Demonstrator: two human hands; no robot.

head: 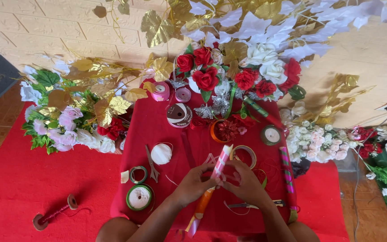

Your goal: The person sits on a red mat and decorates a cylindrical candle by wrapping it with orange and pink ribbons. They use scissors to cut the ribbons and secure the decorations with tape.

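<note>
Both my hands meet over a low table draped in a red cloth (157, 130). My left hand (195, 181) and my right hand (245, 181) pinch a long thin stick (220, 165) wrapped in pink and white ribbon, orange lower down. The stick runs from near my lap up toward the table's middle. Scissors (152, 165) lie to the left of my left hand. A white ribbon spool (161, 153) and a green-rimmed spool (139, 197) sit beside them.
Red and white artificial flowers (229, 71) with gold leaves crowd the table's far edge. More bouquets lie left (72, 121) and right (319, 143). Tape rolls (245, 154), a pink spool (161, 92) and a second wrapped stick (286, 172) sit on the cloth. A red thread spool (54, 215) lies on the red carpet.
</note>
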